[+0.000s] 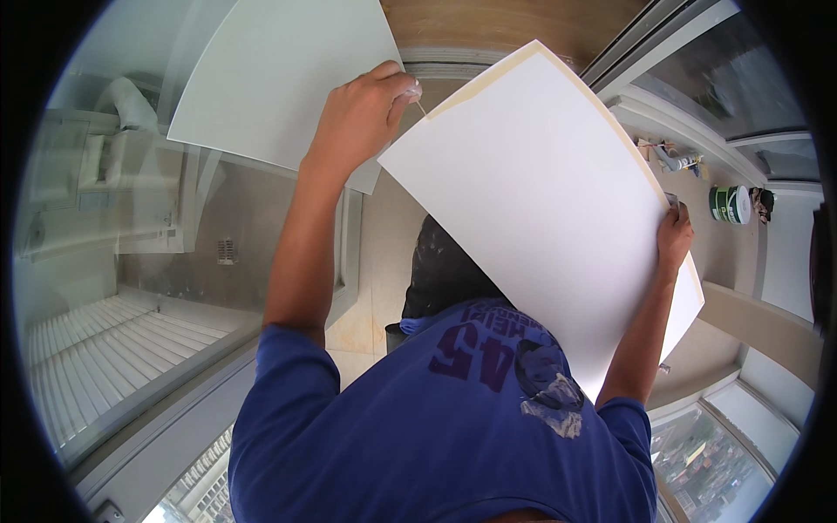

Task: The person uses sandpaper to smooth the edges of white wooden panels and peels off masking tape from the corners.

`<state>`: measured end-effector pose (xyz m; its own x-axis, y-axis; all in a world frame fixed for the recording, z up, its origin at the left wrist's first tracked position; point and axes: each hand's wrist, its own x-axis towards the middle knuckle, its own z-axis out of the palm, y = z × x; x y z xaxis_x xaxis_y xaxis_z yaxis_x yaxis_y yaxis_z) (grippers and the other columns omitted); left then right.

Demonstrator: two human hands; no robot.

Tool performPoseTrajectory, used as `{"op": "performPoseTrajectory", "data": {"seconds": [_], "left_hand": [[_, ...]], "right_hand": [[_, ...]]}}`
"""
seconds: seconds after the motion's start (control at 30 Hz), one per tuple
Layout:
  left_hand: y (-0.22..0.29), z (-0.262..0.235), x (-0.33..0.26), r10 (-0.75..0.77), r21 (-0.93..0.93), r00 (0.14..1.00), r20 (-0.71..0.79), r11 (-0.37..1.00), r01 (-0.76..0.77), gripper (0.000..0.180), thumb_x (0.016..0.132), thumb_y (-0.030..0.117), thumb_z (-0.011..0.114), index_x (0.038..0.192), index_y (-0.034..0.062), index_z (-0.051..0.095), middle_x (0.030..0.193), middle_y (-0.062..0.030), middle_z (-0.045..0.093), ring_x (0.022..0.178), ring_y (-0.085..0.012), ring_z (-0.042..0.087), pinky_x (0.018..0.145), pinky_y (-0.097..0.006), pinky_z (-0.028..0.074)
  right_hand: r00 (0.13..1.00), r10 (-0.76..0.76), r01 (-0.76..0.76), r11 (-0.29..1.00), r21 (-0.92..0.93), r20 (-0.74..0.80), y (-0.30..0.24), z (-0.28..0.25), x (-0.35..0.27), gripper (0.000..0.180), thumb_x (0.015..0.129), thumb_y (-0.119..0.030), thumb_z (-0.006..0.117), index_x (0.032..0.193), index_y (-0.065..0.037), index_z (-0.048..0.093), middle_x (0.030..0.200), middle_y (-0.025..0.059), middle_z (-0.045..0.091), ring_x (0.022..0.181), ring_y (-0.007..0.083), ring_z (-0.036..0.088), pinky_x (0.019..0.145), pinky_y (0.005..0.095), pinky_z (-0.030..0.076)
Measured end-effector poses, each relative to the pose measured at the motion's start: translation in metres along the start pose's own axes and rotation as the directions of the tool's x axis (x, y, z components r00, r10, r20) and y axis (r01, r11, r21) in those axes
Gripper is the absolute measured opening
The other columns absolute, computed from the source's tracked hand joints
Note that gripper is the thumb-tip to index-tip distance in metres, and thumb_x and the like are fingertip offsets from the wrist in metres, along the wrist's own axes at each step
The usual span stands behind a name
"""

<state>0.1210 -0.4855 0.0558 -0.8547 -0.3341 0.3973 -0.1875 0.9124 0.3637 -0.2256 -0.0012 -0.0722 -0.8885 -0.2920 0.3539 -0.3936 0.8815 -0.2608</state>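
Head view: right hand (675, 237) on white panel (540, 200), thin strand (423, 109) in left hand (370, 106).

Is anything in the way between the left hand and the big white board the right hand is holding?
Nothing visible blocks the left hand from the white board. Only a thin strip crosses the gap to the board's upper-left edge, apparently linking them. The right hand holds the board's right edge.

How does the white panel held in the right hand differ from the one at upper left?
The held panel has tan strips along edges; the upper-left panel shows none. The right hand grips the held panel; the upper-left panel shows behind the left hand. The held panel looks brighter, the upper-left panel greyer. Both are flat and whitish.
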Motion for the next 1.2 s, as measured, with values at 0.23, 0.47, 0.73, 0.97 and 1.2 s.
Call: {"op": "performPoseTrajectory", "data": {"seconds": [0.23,0.47,0.73,0.97,1.2], "left_hand": [[0.013,-0.003,0.054,0.098,0.085,0.995,-0.007,0.992,-0.097,0.01,0.1,0.013,0.069,0.102,0.0053,0.075,0.098,-0.0054,0.069,0.08,-0.0313,0.068,0.072,-0.041,0.056],[0.022,-0.005,0.086,0.119,0.037,0.984,-0.136,0.993,-0.115,0.013,0.099,0.015,0.069,0.108,0.0066,0.075,0.097,-0.007,0.07,0.084,-0.031,0.069,0.074,-0.042,0.057],[0.079,-0.106,0.131,0.041,-0.244,0.925,-0.378,0.959,-0.142,0.013,0.099,0.006,0.063,0.097,-0.0061,0.064,0.086,-0.0181,0.067,0.077,-0.0254,0.065,0.071,-0.037,0.051],[0.022,-0.03,0.088,0.067,-0.08,0.978,0.197,0.995,-0.052,0.039,0.094,0.016,0.076,0.133,0.0124,0.072,0.108,-0.013,0.068,0.094,-0.0308,0.066,0.086,-0.041,0.056],[-0.004,0.069,0.051,0.076,0.034,0.957,0.281,0.995,-0.089,0.036,0.094,0.013,0.074,0.13,0.0172,0.075,0.109,-0.0109,0.067,0.098,-0.0319,0.071,0.085,-0.045,0.059]], "right_hand": [[1.0,-0.004,0.004,1.0,0.008,-0.024,-0.006,-0.002,0.001,0.034,0.105,-0.026,0.052,0.127,-0.006,0.069,0.117,0.0283,0.072,0.11,0.0516,0.067,0.095,0.0549,0.055],[0.999,0.042,-0.042,0.998,0.045,0.014,-0.021,-0.01,-0.001,0.034,0.105,-0.025,0.051,0.127,-0.007,0.069,0.113,0.0286,0.073,0.108,0.0517,0.068,0.094,0.0555,0.055],[0.999,0.036,-0.037,0.999,0.04,0.015,-0.026,-0.01,0.001,0.033,0.104,-0.023,0.05,0.125,-0.007,0.07,0.109,0.029,0.073,0.104,0.0521,0.068,0.093,0.0561,0.055],[0.998,0.062,-0.063,0.995,0.072,0.026,-0.036,-0.016,-0.002,0.03,0.103,-0.022,0.05,0.122,-0.005,0.068,0.104,0.0302,0.072,0.1,0.0518,0.068,0.089,0.0576,0.054],[0.996,0.083,-0.085,0.991,0.1,0.026,-0.032,-0.019,-0.003,0.027,0.102,-0.016,0.052,0.119,-0.004,0.069,0.102,0.0304,0.072,0.097,0.0514,0.069,0.088,0.0563,0.055]]}}
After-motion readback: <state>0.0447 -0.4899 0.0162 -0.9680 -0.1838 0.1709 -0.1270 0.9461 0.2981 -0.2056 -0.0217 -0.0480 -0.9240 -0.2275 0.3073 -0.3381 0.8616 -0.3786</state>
